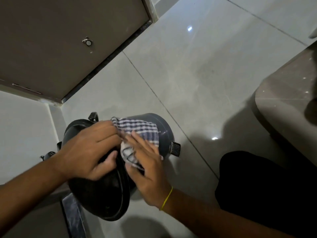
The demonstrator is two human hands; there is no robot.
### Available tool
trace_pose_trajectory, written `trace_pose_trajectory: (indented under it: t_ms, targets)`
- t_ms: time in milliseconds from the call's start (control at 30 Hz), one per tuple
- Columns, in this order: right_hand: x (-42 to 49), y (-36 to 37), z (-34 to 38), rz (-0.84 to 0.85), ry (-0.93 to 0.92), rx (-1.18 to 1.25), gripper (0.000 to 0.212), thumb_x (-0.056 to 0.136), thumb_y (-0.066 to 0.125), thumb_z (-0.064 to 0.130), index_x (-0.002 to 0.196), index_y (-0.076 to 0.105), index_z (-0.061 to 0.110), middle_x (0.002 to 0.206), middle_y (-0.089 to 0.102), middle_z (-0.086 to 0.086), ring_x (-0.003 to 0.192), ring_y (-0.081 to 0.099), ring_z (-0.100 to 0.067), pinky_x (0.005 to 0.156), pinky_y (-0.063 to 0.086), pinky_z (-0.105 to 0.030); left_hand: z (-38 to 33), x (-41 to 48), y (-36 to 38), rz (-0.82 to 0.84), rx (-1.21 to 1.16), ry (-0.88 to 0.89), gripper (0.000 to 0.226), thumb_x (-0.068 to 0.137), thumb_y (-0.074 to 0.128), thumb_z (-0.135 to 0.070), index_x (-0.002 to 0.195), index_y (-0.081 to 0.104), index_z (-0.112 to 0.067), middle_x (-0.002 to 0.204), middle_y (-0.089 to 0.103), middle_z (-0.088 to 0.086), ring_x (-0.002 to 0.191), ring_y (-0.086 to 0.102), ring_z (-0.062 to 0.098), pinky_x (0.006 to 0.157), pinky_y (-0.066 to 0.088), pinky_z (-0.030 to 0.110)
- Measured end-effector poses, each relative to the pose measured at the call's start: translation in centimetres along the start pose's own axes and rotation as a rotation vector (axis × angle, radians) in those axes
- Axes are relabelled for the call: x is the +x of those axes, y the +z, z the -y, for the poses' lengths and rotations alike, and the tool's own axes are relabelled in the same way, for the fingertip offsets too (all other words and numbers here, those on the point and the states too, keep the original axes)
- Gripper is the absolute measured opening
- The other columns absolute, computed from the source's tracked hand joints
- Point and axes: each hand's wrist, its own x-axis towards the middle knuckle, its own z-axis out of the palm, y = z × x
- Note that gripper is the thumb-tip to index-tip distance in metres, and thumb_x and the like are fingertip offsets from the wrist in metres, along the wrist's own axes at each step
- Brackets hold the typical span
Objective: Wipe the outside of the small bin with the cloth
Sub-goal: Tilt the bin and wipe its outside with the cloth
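Small bin tipped on floor, left hand gripping its rim, right hand fingers spread flat on cloth (checked).

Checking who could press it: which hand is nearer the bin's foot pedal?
The right hand, lying on the checked cloth against the bin, just left of the pedal. The left hand grips the bin's rim, farther away.

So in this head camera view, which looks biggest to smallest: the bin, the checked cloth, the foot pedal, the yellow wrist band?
1. Small bin, clearly largest.
2. Checked cloth, draped over it.
3 and 4. Foot pedal and yellow wrist band: both small, too alike to rank; the band is also nearer the camera.
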Motion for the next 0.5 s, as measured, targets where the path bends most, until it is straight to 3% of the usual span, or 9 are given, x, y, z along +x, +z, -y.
trace_pose_trajectory:
  t_ms: [67,167,267,400,500]
  targets:
    - [-1.6,-0.1,-1.2,0.064,-0.044,0.001,0.063,0.101,0.065,0.013,0.161,0.049,0.023,0.172,0.048,0.005,0.167,0.033,-0.014,0.134,0.027,-0.042,0.4,-0.8,0.0,0.000,-0.004,-0.022,0.029,0.091,0.051,-0.019,0.083,0.072,-0.001,0.085,0.066,0.017,0.079,0.063,0.037,0.083,0.049,0.037]
    - [-2.9,-1.1,-5.7,0.042,-0.053,-0.087,0.065,0.102,0.063,0.014,0.163,0.043,0.022,0.172,0.048,-0.002,0.166,0.037,-0.022,0.130,0.038,-0.054,0.4,-1.9,0.1,-0.012,-0.015,-0.030,0.029,0.090,0.051,-0.019,0.080,0.071,-0.001,0.082,0.064,0.015,0.074,0.060,0.037,0.075,0.050,0.042]
    - [-1.7,-2.3,-8.6,-0.048,0.169,-0.047,0.066,0.100,0.058,0.021,0.163,0.039,0.026,0.168,0.052,-0.004,0.160,0.048,-0.023,0.126,0.045,-0.059,0.4,-2.7,0.2,-0.044,0.004,-0.048,0.029,0.089,0.051,-0.020,0.081,0.071,0.001,0.083,0.065,0.015,0.075,0.062,0.037,0.075,0.052,0.042]
    - [2.9,-2.0,-7.9,-0.129,0.360,0.035,0.062,0.097,0.054,0.038,0.154,0.060,0.015,0.157,0.065,-0.005,0.149,0.059,-0.020,0.125,0.047,-0.052,0.4,-2.6,0.4,-0.092,0.018,-0.096,0.032,0.090,0.050,-0.022,0.083,0.071,0.001,0.086,0.065,0.015,0.076,0.060,0.034,0.079,0.047,0.034]
    - [4.3,-0.8,-4.7,-0.078,0.225,0.026,0.055,0.099,0.061,0.031,0.151,0.063,0.013,0.154,0.067,-0.006,0.151,0.058,-0.021,0.126,0.045,-0.055,0.9,-2.4,0.3,-0.090,0.027,-0.127,0.030,0.091,0.049,-0.022,0.081,0.069,-0.002,0.083,0.063,0.011,0.074,0.058,0.031,0.073,0.045,0.033]
